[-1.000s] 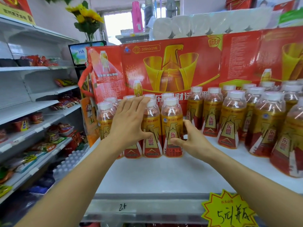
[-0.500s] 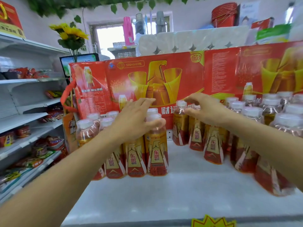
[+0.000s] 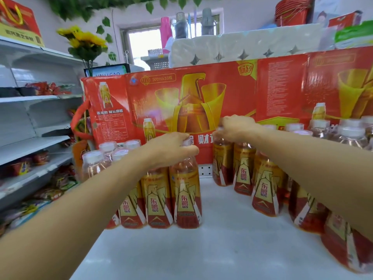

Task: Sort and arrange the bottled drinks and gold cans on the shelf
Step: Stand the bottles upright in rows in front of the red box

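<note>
Several amber drink bottles with red-and-gold labels and white caps stand on the white shelf. A left cluster stands at centre-left; my left hand grips the cap of its front right bottle from above. A right cluster runs from the centre to the right edge; my right hand curls over the cap of its leftmost bottle. A gap of bare shelf separates the two clusters. No gold cans are in view.
Red-and-gold drink cartons stand as a wall behind the bottles, with white paper rolls on top. Snack shelves run along the left. A yellow flower bunch rises behind the cartons' left end.
My right hand rose from low beside the left cluster to the cap of the right cluster's leftmost bottle. My left hand shifted from the bottles' sides onto a cap. The view came closer.
</note>
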A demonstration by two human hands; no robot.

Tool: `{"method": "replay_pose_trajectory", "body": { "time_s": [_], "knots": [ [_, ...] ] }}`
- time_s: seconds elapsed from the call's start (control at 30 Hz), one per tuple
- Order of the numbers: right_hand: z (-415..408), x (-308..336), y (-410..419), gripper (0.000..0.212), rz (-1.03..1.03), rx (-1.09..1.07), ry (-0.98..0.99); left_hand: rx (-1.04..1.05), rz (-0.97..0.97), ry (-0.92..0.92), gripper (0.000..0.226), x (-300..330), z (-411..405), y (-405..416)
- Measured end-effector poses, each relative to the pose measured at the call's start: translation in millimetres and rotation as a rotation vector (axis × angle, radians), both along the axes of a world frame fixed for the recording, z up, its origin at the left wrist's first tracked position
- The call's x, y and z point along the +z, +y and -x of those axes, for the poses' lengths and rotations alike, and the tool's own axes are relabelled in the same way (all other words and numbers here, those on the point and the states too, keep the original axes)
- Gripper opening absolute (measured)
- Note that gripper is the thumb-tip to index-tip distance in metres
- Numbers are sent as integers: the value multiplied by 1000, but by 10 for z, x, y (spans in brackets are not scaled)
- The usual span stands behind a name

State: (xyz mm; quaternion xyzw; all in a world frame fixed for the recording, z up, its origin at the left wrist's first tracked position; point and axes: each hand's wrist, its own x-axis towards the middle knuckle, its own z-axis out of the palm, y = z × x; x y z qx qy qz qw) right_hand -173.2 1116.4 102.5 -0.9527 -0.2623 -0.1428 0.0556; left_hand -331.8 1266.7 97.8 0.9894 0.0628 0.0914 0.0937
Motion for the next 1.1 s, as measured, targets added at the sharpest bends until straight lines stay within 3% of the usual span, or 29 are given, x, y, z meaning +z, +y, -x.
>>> {"method": "replay_pose_trajectory", "body": {
  "time_s": [0.13,0.53,0.93,1.1],
  "knots": [
    [-4,39,38,43,-97,20,84,-4,-34,16,71,4,6,-3],
    [267,139,-111,43,-111,417,344,-3,-59,30,74,19,39,-37],
    [365,127,-79,42,-142,493,396,7,-89,47,80,12,51,-32],
    [350,65,-66,51,-66,450,358,14,-101,46,81,19,63,-62]
  ]
}}
